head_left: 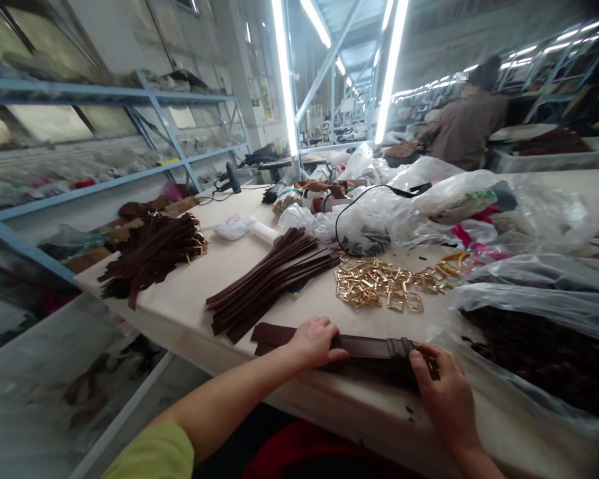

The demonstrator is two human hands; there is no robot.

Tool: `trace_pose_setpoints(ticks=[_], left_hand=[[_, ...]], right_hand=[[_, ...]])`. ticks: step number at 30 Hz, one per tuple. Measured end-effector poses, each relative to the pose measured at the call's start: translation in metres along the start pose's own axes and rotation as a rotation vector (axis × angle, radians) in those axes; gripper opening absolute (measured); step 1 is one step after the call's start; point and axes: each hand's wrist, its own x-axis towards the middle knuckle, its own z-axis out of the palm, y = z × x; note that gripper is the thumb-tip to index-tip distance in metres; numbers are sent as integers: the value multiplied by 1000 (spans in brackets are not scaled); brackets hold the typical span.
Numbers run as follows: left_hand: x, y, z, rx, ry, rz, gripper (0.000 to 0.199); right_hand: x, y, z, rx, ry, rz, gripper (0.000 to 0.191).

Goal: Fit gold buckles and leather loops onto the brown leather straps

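Near the front edge of the table lie several dark brown leather straps (369,346). My left hand (317,342) rests over their middle, its fingers curled round the top strap. At their right end my right hand (442,379) pinches the strap end, where a bit of gold metal shows between the fingers. Behind them is a pile of gold buckles (372,283). A fanned bundle of brown straps (264,283) lies to the left of the buckles, and another bundle with gold buckles on its ends (154,249) sits at the table's left edge.
Clear plastic bags (429,193) crowd the back of the table (219,246). An open bag of dark pieces (539,352) lies at the right. A black tool with a cord (232,178) stands at the back left. Blue shelving (180,153) lines the wall. A person (472,123) is farther back.
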Motion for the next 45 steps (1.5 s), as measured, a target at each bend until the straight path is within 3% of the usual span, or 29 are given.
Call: trace_pose_setpoints(ticks=[4,8,15,18,23,26,31,35,38,40,45], left_hand=[[3,-4,-12,41,-152,-21,64],[8,5,-16,62,-258,-39,74],[-30,24,-3,184,-133,70,96],[-40,29,-7,217,-178,49,88],[-50,37,-16,191,-298,-4,52],[-59,37,-8,168,-255,-40,48],[-78,37,18,166,-102,7,80],[-79,39,24,221,-69,-42,45],[-72,37,6,179,-181,-87,27],[-70,32,-18,142,-181,-123,26],[-96,2,-113,41,80,-143,38]], right_hand=[[1,-5,-1,-4,3,16,40],[1,-8,-2,26,-3,0,34],[-2,-5,-3,24,-7,-11,36],[-4,-1,-3,25,-49,-5,41],[-6,8,-4,58,-130,42,48],[-5,15,-1,87,-152,69,51],[-4,19,2,90,-191,51,51],[-7,16,-3,74,-235,10,50],[-13,14,-8,75,-262,36,52],[-17,15,-12,81,-244,47,57],[-17,25,-14,36,-178,139,64]])
